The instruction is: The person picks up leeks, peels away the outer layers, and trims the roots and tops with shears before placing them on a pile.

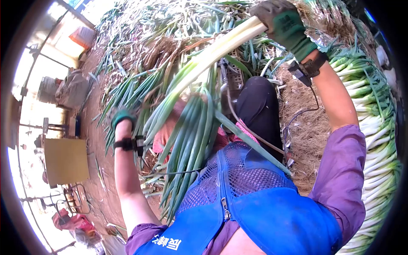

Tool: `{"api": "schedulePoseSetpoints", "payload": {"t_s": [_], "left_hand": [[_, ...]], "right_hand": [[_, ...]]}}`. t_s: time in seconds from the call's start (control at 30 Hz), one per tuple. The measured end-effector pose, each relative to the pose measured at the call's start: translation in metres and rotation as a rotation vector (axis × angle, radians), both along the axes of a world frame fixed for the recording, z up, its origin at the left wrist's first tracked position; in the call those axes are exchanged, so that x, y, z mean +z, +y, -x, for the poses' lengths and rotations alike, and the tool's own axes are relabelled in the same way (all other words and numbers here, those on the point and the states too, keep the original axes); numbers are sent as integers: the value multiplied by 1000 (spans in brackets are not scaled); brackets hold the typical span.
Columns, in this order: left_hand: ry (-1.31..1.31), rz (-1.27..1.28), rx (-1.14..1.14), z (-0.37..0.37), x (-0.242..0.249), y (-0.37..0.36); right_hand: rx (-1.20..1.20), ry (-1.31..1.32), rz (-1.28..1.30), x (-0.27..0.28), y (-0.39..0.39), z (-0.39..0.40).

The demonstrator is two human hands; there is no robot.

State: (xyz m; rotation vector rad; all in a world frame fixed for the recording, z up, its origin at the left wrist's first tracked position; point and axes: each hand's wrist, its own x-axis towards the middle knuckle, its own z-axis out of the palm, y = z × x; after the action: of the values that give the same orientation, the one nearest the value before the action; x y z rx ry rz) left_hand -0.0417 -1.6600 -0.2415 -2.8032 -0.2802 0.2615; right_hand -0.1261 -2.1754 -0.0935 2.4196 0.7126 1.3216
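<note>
The right hand point(284, 22), gloved, was clenched around the white stalks of the green onion bunch point(199, 80). The left hand point(123, 118) was buried among the bunch's leaves; its grip could not be determined.

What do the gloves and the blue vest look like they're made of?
The gloves, seen on the right hand and the left hand, look like knit fabric: green cuffs, with a darker matte coating over palm and fingers, likely rubber. The vest looks synthetic: smooth blue cloth with open mesh panels and a zipper. The right hand grips a bunch of scallions.
</note>
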Motion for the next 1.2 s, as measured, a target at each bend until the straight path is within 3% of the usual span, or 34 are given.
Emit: {"api": "schedulePoseSetpoints", "payload": {"t_s": [0.03,0.07,0.13,0.17,0.2,0.23,0.27,0.3,0.33,0.4,0.47,0.53,0.6,0.67,0.7,0.73,0.8,0.87,0.93,1.03,1.07,1.1,1.13,1.2], "left_hand": [[-1,10,-5,-2,-11,9],[7,231,-158,14,5,-15],[-49,705,-671,18,-12,-53],[-138,563,-945,32,4,-96],[-174,764,-1147,26,-11,-122],[-29,1041,-1065,35,4,-155],[-226,1074,-1161,27,-8,-175],[-39,1127,-1000,16,-12,-179],[47,1097,-963,6,-16,-183],[-49,1049,-1088,-6,-41,-186],[-52,763,-1172,11,-18,-204],[-146,574,-1424,19,17,-231],[-385,493,-1623,9,45,-269],[-695,381,-1832,4,104,-327],[-802,320,-1815,7,136,-361],[-944,310,-1881,21,177,-395],[-1120,517,-1845,80,236,-444],[-1113,632,-1859,107,250,-474],[-962,644,-1933,119,232,-485],[-635,561,-1875,98,164,-480],[-453,538,-1795,82,133,-471],[-272,479,-1678,62,98,-457],[-98,422,-1552,44,65,-440],[311,340,-1158,22,20,-399]], "right_hand": [[-38,28,7,-1,-1,2],[-95,62,15,-6,-3,8],[32,-20,-46,-31,-22,-5],[-124,-12,-30,-29,-11,6],[-45,-10,-67,-26,-6,12],[-104,33,-107,-23,2,23],[-120,-35,-59,-20,7,38],[-169,-13,-40,-21,8,54],[-204,11,-27,-22,8,71],[-467,531,63,-19,8,114],[-370,1105,-154,-38,-5,139],[-291,1317,-413,-54,-11,174],[-291,1199,-536,-74,-17,202],[-155,1078,-933,-79,-33,216],[-369,1016,-928,-59,-38,230],[-258,631,-966,-57,-52,248],[-194,155,-1005,-48,-93,275],[-378,-144,-832,-18,-145,323],[-711,-246,-887,7,-172,383],[-887,-314,-1238,-1,-211,448],[-927,-373,-1205,-24,-241,467],[-1180,-261,-1351,-27,-243,479],[-1307,-250,-1301,-54,-267,494],[-1626,-126,-1394,-110,-312,514]]}}
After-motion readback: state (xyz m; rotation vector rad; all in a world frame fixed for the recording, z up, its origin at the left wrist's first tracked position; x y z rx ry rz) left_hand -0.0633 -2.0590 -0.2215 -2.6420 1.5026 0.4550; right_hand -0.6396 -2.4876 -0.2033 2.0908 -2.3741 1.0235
